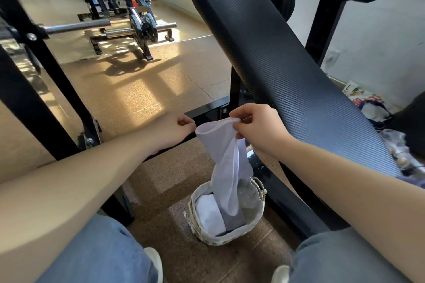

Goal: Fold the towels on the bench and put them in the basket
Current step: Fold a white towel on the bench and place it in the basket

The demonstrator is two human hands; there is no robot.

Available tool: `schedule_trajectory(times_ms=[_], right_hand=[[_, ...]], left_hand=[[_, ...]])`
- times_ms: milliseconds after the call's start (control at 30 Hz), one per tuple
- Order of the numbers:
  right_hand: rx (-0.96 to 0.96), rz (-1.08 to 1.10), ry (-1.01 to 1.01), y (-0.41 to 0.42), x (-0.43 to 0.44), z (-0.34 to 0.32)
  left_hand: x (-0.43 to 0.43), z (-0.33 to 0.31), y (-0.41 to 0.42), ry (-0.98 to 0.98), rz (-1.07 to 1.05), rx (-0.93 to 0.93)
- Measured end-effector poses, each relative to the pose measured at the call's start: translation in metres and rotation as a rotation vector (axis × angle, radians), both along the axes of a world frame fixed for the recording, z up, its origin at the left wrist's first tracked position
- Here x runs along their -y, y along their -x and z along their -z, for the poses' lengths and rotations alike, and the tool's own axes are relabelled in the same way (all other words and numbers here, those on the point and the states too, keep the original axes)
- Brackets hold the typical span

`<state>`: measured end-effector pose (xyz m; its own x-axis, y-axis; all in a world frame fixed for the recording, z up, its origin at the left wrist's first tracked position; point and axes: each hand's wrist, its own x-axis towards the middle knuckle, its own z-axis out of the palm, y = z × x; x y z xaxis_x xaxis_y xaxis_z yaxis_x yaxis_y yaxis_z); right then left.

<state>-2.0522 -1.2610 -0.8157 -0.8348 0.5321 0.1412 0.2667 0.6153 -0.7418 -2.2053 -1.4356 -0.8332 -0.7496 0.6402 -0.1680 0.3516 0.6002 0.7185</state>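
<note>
We are observing a sunlit gym room with a speckled tan floor [138,99] and a black padded bench [276,64]. Our right hand [255,128] is pinching the white towel [225,167] at its top edge, fingers curled. Our left hand [177,126] is pinching the opposite corner. The towel is hanging into the woven basket [230,238], above folded towels [209,213].

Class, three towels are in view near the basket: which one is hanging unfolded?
The white cloth towel pinched by the right hand over the round woven basket; the folded white towel and folded grey towel lie inside it.
</note>
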Motion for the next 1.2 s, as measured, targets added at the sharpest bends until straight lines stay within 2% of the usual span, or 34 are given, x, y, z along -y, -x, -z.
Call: schedule_trajectory(times_ms=[267, 433, 567, 700, 800, 933, 1033, 1100, 1200], right_hand=[[-0.029, -0.007, -0.045, -0.003, -0.002, -0.002], [-0.084, -0.063, -0.064, -0.005, 0.001, -0.003], [-0.083, -0.117, -0.143, -0.006, 0.001, -0.004], [0.128, -0.129, -0.328, -0.004, -0.005, -0.002], [0.313, -0.121, -0.376, -0.002, -0.009, 0.004], [0.327, -0.092, -0.338, 0.0, -0.009, 0.003], [0.266, -0.04, -0.259, -0.001, -0.012, -0.001], [0.237, -0.007, -0.134, -0.001, -0.014, 0.001], [0.172, 0.027, 0.167, -0.001, -0.014, 0.005]], left_hand=[[-0.004, 0.011, 0.001, -0.003, -0.018, 0.219], [-0.009, 0.018, -0.001, 0.0, -0.006, 0.238], [-0.011, 0.019, 0.0, -0.017, -0.092, 0.255], [-0.012, 0.009, 0.005, -0.115, -0.197, 0.177], [-0.014, 0.001, 0.002, -0.119, -0.158, 0.104], [-0.013, -0.005, 0.0, -0.097, -0.08, 0.098], [-0.007, -0.005, 0.002, -0.079, -0.013, 0.275], [-0.004, -0.005, 0.002, -0.099, -0.01, 0.398], [-0.003, -0.009, 0.004, -0.172, -0.011, 0.568]])
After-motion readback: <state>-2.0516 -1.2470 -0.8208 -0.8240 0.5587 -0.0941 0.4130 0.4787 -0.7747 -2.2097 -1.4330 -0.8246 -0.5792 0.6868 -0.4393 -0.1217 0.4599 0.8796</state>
